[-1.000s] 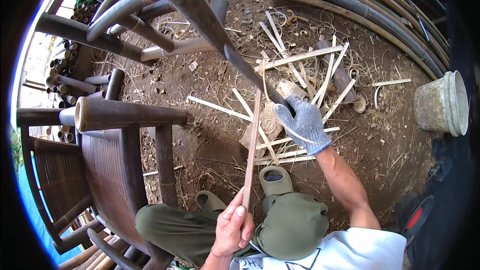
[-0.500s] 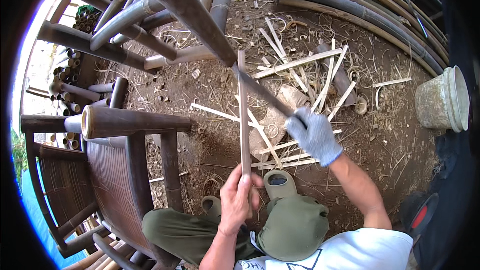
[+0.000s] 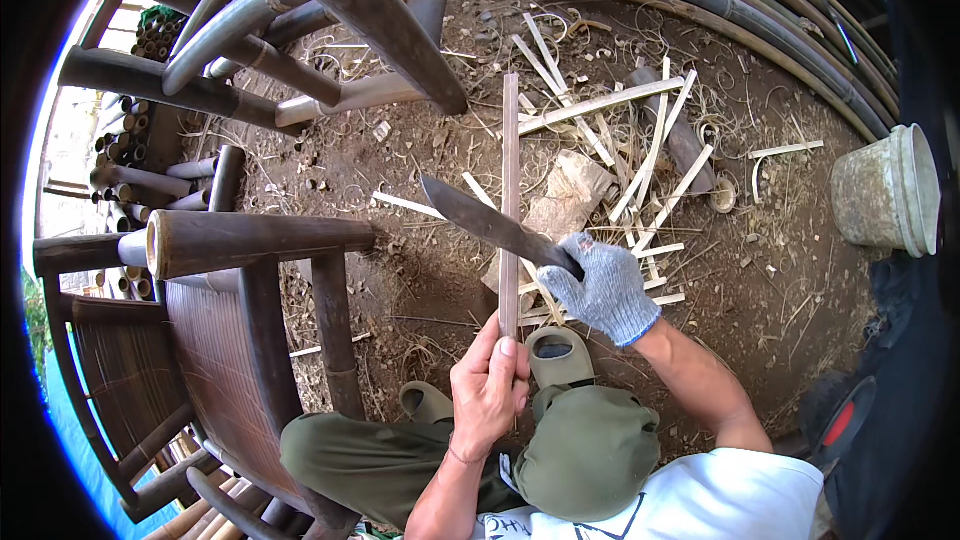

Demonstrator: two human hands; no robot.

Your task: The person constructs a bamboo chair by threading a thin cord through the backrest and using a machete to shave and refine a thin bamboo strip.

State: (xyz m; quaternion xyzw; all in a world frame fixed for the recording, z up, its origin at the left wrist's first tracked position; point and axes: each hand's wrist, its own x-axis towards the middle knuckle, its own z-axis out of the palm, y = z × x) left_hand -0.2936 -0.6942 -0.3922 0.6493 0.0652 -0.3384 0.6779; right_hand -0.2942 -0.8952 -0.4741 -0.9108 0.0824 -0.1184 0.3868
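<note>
My bare left hand (image 3: 488, 386) is closed around the lower end of a long, flat bamboo strip (image 3: 511, 170), which points away from me. My right hand (image 3: 606, 287), in a grey knitted glove, grips the handle of a machete (image 3: 488, 218). Its dark, broad blade lies across the strip, its tip reaching past the strip's left side. Whether the edge touches the strip I cannot tell. Under and beyond the blade is a pale wooden block (image 3: 570, 190) on the ground. Several pale split bamboo strips (image 3: 600, 108) lie crisscrossed around it.
Dark bamboo chair frames (image 3: 250, 240) stand on the left, one leg reaching toward the strip's far end. Long bamboo poles (image 3: 720, 10) are stacked at the far right. A dirty white bucket (image 3: 886, 195) stands at right. Shavings litter the dirt floor. My sandals (image 3: 560, 356) are just ahead.
The machete has come nearer to me along the strip, from close to its far end to its middle. The strip has shifted slightly right and now shows its flat brown face.
</note>
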